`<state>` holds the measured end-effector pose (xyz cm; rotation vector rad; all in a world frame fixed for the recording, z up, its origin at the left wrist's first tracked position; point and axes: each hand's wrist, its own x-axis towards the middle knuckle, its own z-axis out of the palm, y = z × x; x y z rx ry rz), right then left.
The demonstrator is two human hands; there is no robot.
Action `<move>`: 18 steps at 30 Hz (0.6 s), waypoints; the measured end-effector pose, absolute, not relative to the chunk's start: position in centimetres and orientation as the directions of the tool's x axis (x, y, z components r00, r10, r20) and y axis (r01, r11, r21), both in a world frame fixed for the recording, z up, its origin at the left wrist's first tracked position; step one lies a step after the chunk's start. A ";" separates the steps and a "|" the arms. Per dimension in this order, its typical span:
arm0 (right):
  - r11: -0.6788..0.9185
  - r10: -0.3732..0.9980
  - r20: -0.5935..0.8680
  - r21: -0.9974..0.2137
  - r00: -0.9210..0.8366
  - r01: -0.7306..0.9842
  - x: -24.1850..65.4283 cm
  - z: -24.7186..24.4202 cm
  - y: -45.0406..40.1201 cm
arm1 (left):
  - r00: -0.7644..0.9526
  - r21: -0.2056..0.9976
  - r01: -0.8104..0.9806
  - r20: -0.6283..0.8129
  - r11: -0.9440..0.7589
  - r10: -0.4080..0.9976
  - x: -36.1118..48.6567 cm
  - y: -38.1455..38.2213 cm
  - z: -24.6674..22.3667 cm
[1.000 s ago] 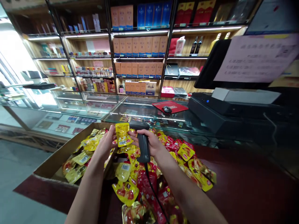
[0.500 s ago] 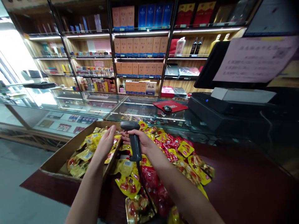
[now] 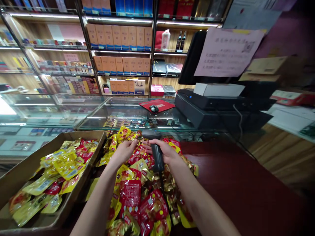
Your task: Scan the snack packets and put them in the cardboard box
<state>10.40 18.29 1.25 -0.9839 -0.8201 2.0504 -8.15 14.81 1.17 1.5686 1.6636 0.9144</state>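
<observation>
Right hand (image 3: 164,152) is wrapped round the scanner (image 3: 157,159) grip, some fingers extended. Left hand (image 3: 125,151) is near the scanner over the packets (image 3: 130,195); can't tell if it's gripping anything.

Scanner's above the pile, head to the user's left. Handle's long axis is near upright, slight tilt; cord (image 3: 162,186) drops from its base.

Pile sits on a dark red tabletop (image 3: 226,183), carton (image 3: 26,172) of packets to its left. Beyond: glass counter (image 3: 118,106), mouse (image 3: 154,108) on red mat (image 3: 165,105), monitor (image 3: 190,62) right, lit shelves (image 3: 164,81) behind.
</observation>
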 end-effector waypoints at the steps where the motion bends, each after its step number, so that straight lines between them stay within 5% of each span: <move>1: -0.527 0.819 -0.382 -0.795 -0.428 -0.300 10.8 0.9 18.5 | -0.041 0.797 0.603 -0.008 0.031 0.999 -7.9 15.0 1.2; 8: -0.428 0.885 -0.378 -0.890 -0.272 -0.156 11.4 -1.5 19.9 | 0.021 0.418 0.908 -0.052 0.003 0.998 -7.4 15.2 1.2; 18: -0.634 0.754 -0.457 -0.695 -0.472 -0.340 10.7 -1.9 19.7 | 0.025 0.379 0.926 -0.059 -0.001 0.998 -7.2 15.1 0.1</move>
